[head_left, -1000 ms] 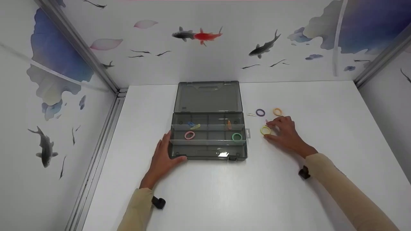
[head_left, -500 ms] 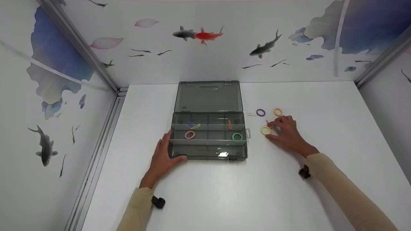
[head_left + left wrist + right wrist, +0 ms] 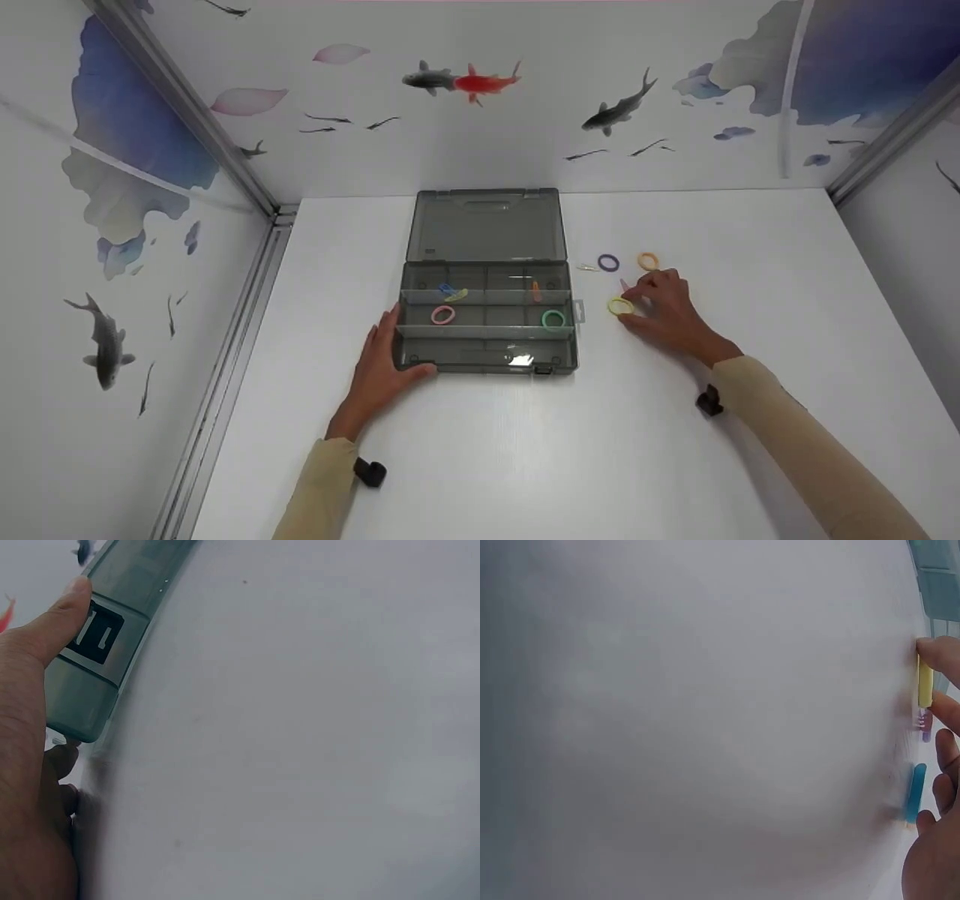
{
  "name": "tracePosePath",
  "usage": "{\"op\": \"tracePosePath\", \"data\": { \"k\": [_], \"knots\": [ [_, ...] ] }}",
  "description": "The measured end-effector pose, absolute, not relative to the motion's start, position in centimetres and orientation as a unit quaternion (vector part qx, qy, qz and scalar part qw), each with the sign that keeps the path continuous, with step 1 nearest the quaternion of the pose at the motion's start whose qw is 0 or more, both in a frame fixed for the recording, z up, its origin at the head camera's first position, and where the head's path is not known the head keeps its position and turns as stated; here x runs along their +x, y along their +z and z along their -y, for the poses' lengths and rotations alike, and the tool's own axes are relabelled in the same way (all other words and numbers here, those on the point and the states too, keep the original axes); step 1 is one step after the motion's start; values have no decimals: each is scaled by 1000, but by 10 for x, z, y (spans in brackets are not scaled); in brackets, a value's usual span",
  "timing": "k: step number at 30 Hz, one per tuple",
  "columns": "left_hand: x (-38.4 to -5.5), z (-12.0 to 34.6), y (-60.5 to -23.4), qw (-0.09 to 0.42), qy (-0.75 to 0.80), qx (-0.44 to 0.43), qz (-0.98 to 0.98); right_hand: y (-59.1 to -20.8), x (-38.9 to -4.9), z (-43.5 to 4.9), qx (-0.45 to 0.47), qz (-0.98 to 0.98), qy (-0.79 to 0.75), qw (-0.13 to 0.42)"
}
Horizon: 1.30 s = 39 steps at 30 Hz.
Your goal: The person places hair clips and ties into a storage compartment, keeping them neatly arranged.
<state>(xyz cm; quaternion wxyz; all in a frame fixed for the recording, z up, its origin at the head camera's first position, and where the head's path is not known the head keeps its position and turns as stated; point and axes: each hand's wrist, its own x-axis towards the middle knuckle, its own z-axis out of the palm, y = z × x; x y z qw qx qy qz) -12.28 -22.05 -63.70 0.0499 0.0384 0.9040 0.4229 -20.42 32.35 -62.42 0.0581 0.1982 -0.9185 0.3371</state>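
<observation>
A grey see-through storage box (image 3: 486, 352) lies with its lid raised at the back. My left hand (image 3: 379, 371) holds its front left corner, fingers straight along the side; in the left wrist view the thumb (image 3: 64, 619) presses the front wall by the latch (image 3: 97, 631). To the right of the box, my right hand (image 3: 667, 315) pinches a yellow ring (image 3: 611, 307) between thumb and finger at opposite edges. A small pink clip (image 3: 623, 284) shows just beyond the fingertips, partly hidden by the hand. In the box are a pink ring (image 3: 443, 315) and a green ring (image 3: 553, 320).
Behind the right hand lie a purple ring (image 3: 608, 262), an orange ring (image 3: 648, 261) and a pale clip (image 3: 587, 268). Blue, yellow and orange clips (image 3: 535, 291) sit in the back row of the box. The right wrist view has a blue piece (image 3: 916, 793) by the fingers.
The yellow ring looks slightly flatter and more tilted in the pinch. Both hands and the box stay almost in place.
</observation>
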Motion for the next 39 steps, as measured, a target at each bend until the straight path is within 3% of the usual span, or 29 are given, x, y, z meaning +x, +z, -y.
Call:
{"op": "tracePosePath", "data": {
  "k": [20, 39],
  "knots": [
    [-124, 220, -639, 45, 424, 39, -904, -614, -210, -317, 255, 872, 391, 147],
    [-122, 220, -635, 48, 432, 43, -900, -588, -206, -275, 253, 885, 378, 95]
  ]
}}
